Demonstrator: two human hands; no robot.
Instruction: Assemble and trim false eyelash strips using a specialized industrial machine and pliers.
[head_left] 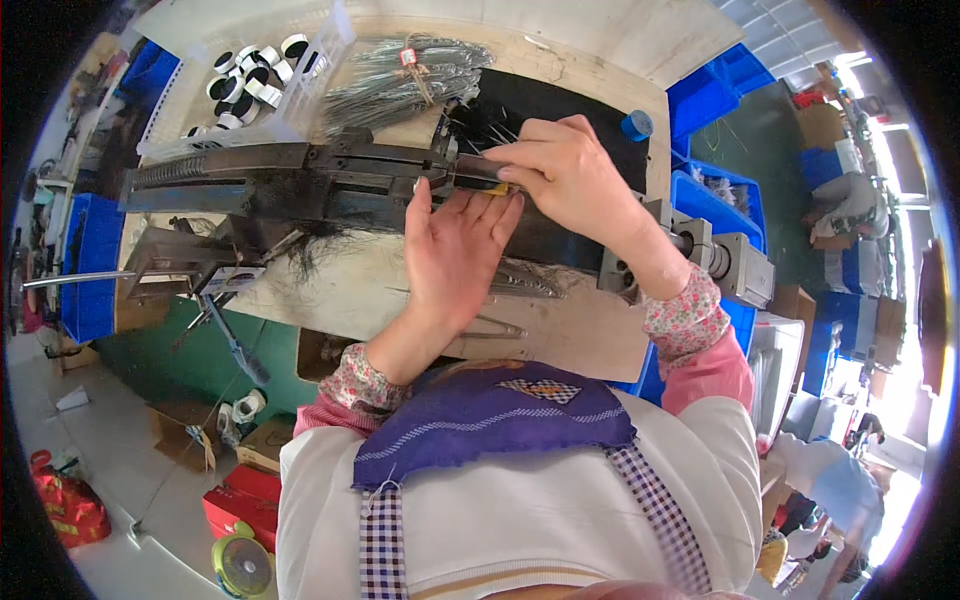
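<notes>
My left hand (453,250) lies palm up against the front of a long metal machine (360,178), its fingers stretched out and thumb raised. Above those fingertips, my right hand (570,170) is closed in a pinch at the machine's middle. A small yellow piece (497,189) shows between the two hands, under the right fingertips. What the pinch holds is too small and covered to name. Thin metal wires (500,132) stick up from the dark mat (565,110) just beyond my right fingers. Dark loose bristles (315,245) hang from the machine's left part.
Bundled metal wires (410,80) lie at the back beside a clear plastic bin (300,100) of black-and-white rolls (245,85). A blue round cap (636,125) sits at the mat's right. Blue crates (715,200) stand right of the table. A metal lever (235,345) juts out at front left.
</notes>
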